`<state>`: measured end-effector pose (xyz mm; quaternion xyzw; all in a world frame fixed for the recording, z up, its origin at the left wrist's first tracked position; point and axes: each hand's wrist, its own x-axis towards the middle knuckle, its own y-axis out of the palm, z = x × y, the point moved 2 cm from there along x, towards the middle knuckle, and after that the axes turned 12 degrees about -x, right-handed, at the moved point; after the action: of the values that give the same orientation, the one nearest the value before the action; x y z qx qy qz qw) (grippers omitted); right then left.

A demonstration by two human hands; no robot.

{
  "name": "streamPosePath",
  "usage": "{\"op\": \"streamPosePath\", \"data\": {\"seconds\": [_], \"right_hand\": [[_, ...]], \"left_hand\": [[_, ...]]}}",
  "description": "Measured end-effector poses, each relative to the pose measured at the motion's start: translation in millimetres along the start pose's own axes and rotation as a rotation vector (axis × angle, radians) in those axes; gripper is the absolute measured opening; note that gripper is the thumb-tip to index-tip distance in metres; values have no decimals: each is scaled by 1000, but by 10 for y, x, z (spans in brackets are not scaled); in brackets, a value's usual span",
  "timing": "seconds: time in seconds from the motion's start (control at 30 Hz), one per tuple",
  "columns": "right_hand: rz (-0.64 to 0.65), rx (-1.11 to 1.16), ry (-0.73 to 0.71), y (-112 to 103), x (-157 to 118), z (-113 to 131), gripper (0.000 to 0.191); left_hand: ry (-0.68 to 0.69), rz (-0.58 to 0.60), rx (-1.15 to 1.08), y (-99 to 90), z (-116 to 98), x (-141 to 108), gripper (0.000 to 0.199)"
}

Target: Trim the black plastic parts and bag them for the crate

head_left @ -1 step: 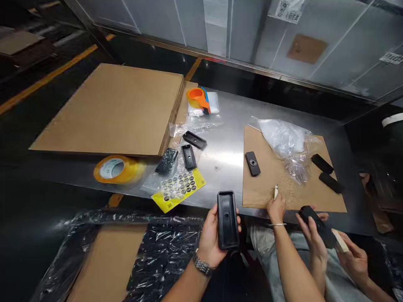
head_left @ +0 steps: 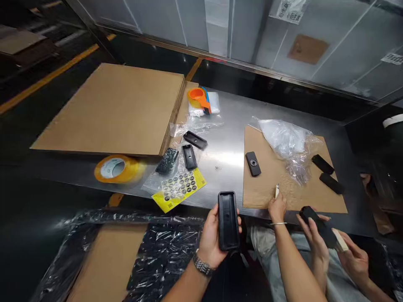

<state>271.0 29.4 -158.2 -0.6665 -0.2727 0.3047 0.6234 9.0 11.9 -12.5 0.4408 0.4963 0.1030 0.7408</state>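
My left hand [head_left: 211, 239], with a metal watch at the wrist, holds a black rectangular tray-like part [head_left: 228, 220], hollow side up, with fingers wrapped round its edges. To the right, my right hand [head_left: 277, 207] is closed on a small pale tool [head_left: 277, 191] with a thin tip, over the front edge of a cardboard sheet [head_left: 258, 193]. A black part with a round ring [head_left: 253, 163] lies on that sheet. Two hollow black parts, one upper [head_left: 195, 140] and one lower [head_left: 189, 157], lie on the table by a yellow sticker sheet [head_left: 179, 191].
Stacked cardboard [head_left: 110, 109] covers the table's left side, with a tape roll [head_left: 116, 168] in front. An orange tape dispenser [head_left: 199, 98] lies behind. Clear bags [head_left: 285, 136] and two black parts [head_left: 327, 173] sit at right. Another person's hands [head_left: 316, 239] hold a black part.
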Motion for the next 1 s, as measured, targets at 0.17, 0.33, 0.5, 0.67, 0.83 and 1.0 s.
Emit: {"op": "streamPosePath", "data": {"seconds": [0.17,0.33,0.5,0.67,0.83,1.0], "right_hand": [[-47,3,3,-105,161,-3,43],[-121,99,-70,-321,130,140,45],[-109,284,-308,-413,-106,546,36],[-205,312,-236,-322,73,681,35],[-365,214,24,-409,957,370,32],[-319,68,14,-622,1915,186,28]], "left_hand": [[-30,64,-28,30,-27,-20,42],[-27,62,-42,23,-71,8,42],[56,-70,42,-70,-89,158,44],[391,-195,472,-243,-175,526,42],[610,-211,1072,-397,-255,1101,40],[674,-266,1256,-482,-199,1552,42]]}}
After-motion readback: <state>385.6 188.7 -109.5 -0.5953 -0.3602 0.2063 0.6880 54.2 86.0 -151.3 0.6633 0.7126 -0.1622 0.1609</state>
